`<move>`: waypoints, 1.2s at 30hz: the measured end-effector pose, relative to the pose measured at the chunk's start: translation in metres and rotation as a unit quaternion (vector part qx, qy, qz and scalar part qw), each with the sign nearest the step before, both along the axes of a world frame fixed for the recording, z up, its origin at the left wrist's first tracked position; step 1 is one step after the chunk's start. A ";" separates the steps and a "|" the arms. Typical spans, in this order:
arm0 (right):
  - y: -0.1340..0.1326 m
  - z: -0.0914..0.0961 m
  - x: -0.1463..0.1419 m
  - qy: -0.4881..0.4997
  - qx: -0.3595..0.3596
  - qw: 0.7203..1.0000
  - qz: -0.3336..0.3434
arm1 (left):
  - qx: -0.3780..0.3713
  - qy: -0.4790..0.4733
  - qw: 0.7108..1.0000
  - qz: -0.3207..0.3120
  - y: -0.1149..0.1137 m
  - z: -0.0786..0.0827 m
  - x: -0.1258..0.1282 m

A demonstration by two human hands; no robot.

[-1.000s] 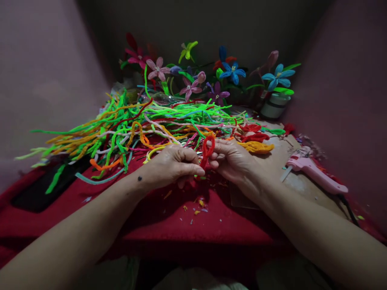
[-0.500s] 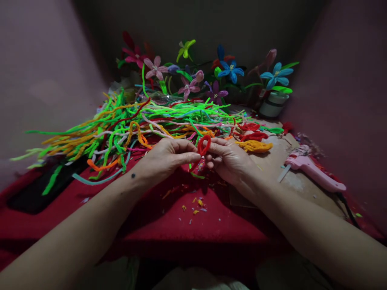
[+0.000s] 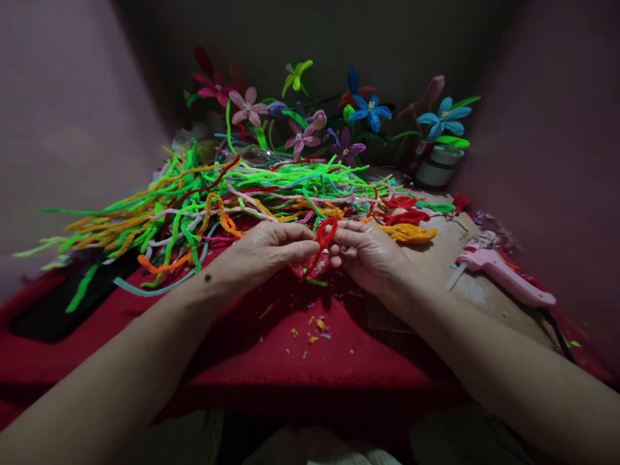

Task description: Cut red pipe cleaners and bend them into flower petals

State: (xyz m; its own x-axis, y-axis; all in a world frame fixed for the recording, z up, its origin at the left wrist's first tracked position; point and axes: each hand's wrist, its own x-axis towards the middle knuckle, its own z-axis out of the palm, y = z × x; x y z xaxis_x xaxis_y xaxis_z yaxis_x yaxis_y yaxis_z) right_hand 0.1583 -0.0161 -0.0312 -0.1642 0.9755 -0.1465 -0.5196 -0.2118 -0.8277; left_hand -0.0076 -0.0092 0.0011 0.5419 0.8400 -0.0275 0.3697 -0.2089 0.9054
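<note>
Between my two hands is a red pipe cleaner bent into a loop, with a loose tail hanging below it. My left hand pinches its left side between thumb and forefinger. On the other side my right hand grips the loop with its fingertips, the remaining fingers curled beneath. Just behind the hands lies a big heap of pipe cleaners in green, orange, white and red. Bent red petal shapes and a yellow-orange bundle rest right of my right hand.
A pink hot glue gun lies on a cardboard sheet at the right. Pipe-cleaner flowers and a pale jar stand at the back. A black flat object is at left. Fuzz scraps dot the red cloth.
Both hands keep their hold on the red loop, with barely any shift in the fingers. The view has moved very slightly.
</note>
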 end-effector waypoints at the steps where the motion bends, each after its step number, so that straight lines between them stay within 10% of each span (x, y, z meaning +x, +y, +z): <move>1: 0.000 0.000 0.000 0.000 0.000 1.000 0.000 | -0.002 -0.012 1.000 0.008 0.000 -0.001 0.000; 10: -0.006 0.004 0.000 -0.055 0.075 0.996 0.017 | 0.033 0.005 0.999 0.028 -0.004 0.002 0.000; 27: -0.007 0.004 -0.002 -0.047 0.034 0.997 -0.050 | 0.042 0.000 0.999 0.024 -0.005 -0.002 0.004; 36: -0.006 0.001 0.000 0.034 -0.031 0.998 0.031 | 0.094 0.008 0.994 0.054 -0.010 -0.005 0.009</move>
State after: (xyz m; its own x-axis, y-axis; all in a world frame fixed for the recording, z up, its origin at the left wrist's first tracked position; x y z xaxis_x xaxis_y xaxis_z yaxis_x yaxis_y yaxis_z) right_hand 0.1586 -0.0218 -0.0297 -0.2364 0.9522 -0.1936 -0.5584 -0.2962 -0.7749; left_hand 0.0016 -0.0192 -0.0035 0.4491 0.8844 0.1272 0.4139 -0.3321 0.8476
